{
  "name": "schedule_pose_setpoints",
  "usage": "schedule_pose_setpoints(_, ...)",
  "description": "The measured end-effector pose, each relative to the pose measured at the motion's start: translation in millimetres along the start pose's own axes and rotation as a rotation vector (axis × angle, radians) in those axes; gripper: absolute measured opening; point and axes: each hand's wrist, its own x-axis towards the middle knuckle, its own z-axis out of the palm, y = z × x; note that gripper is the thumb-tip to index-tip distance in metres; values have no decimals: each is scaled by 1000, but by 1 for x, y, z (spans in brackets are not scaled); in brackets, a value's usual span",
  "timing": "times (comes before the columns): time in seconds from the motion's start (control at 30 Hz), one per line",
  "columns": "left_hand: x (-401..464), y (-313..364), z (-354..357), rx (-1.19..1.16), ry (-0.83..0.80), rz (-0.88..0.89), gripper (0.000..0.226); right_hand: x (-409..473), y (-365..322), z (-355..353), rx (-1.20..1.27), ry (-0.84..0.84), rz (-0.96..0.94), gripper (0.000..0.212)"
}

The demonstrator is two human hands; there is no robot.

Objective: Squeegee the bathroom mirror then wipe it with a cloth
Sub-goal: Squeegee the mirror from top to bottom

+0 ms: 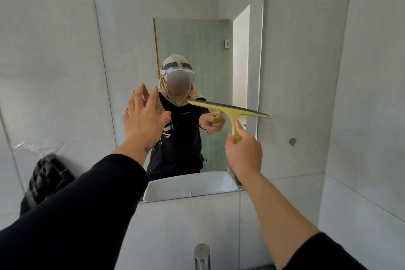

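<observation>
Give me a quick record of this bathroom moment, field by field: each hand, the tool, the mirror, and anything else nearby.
right hand: shut around the handle of the yellow squeegee
squeegee blade: up at the mirror, tilted down to the right; contact with the glass cannot be told
left hand: open, fingers spread, raised at the mirror's lower left edge, holding nothing
dark cloth: hanging against the wall, left of the mirror
tap: at the bottom edge, below the mirror
</observation>
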Motion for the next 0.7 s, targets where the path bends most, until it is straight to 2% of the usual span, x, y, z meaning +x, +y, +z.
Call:
schedule_pose_setpoints(0.1, -2, -10, -4, 14, 9, -11, 72, -11, -11, 15, 105, -3, 36, 49)
schedule_pose_setpoints(0.37, -16, -34, -20, -18, 33, -76, 69, -44, -40, 54, 174, -47, -19, 49)
schedule_pose_setpoints(0.7, -28, -65, -23, 8, 7, -152, 68, -81, -59, 97, -146, -193, -256, 54)
